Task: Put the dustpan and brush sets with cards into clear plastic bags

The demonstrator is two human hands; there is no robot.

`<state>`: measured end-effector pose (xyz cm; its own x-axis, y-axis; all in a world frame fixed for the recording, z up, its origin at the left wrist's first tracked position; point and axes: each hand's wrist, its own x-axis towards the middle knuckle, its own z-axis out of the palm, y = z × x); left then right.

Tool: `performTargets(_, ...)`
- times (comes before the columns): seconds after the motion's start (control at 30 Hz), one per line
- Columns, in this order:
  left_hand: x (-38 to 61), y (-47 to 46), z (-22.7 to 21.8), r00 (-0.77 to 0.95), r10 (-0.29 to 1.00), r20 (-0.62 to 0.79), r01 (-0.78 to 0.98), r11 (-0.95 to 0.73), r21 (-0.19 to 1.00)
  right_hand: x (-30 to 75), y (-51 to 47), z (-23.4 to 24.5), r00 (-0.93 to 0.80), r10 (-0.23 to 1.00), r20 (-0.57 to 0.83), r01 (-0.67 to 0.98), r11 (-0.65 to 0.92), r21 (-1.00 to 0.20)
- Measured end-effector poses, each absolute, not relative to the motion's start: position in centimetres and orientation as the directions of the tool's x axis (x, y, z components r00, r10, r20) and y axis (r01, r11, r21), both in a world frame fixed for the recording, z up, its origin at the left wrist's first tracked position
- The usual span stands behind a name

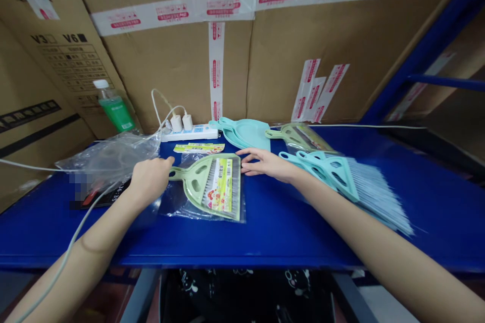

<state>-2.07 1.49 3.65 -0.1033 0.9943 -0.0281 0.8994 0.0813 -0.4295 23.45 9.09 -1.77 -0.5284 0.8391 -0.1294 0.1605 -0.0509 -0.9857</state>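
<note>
A light green dustpan-and-brush set (195,189) lies flat in front of me on a clear plastic bag, its printed card over grey bristles. My left hand (151,179) is closed at the handle end of the set; its fingertips are partly hidden. On the opposite side, my right hand (267,164) has its fingers apart, the tips at the wide edge of the dustpan. Just behind the set is a loose yellow-green card strip (199,148). Turquoise brushes (344,176) with pale bristles lie beside my right forearm.
Stacked turquoise dustpans (248,133) and another wrapped green set (303,137) are at the back of the blue table (227,245). A white power strip (193,132), a green bottle (115,108) and crumpled plastic (109,156) stand left. A white cable (71,245) crosses my left arm. Cardboard (170,70) walls the back.
</note>
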Motion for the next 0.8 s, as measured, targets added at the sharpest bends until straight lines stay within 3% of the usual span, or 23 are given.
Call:
performTargets(0.47, -2.33, 1.4, 3.9, -0.107, 0.994, -0.001, 0.9, 0.097, -0.425, 23.09, 8.82, -1.48, -0.498, 0.856, -0.137, 0.251, -0.009, -0.968)
performTargets(0.6, -2.11, 1.26, 3.94, -0.05, 0.998, 0.029, 0.911, 0.058, -0.409, 23.24, 9.09, -1.82, -0.535, 0.844, 0.016, 0.308, 0.213, -0.927)
performTargets(0.7, -1.95, 1.2, 3.74, -0.014, 0.999, 0.041, 0.909, 0.03, -0.416, 23.29, 9.2, -2.05, -0.51, 0.841, 0.18, 0.441, 0.435, -0.785)
performTargets(0.8, -1.94, 1.22, 3.52, 0.006, 0.999, 0.04, 0.906, 0.012, -0.423, 23.2, 9.12, -2.11, -0.529, 0.819, 0.223, 0.532, 0.524, -0.665)
